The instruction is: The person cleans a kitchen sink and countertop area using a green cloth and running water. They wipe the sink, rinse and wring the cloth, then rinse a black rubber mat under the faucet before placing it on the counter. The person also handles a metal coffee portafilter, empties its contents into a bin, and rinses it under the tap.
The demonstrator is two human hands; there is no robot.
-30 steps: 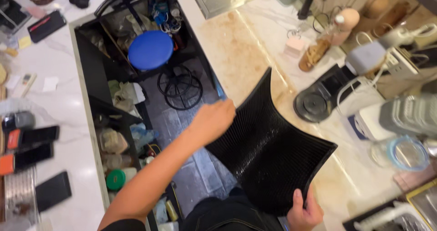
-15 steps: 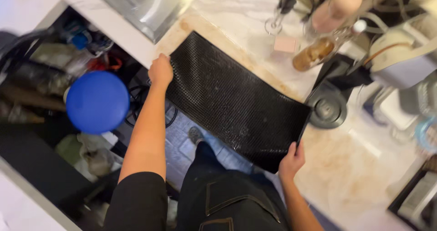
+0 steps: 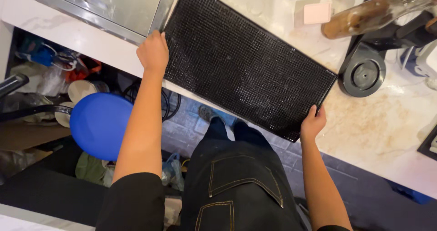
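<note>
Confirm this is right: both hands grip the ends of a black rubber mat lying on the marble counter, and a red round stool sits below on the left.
One detail is wrong: the round stool is blue, not red, as the head view shows. The rest holds: the left hand and right hand grip the ends of the black rubber mat on the marble counter.

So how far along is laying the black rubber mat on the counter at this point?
Mostly done: the black studded rubber mat lies flat on the pale marble counter, beside the steel sink. In hand: the left hand and right hand grip its near corners. Left: its near edge overhangs the counter's edge, so it likely needs pushing further in, then letting go.
</note>
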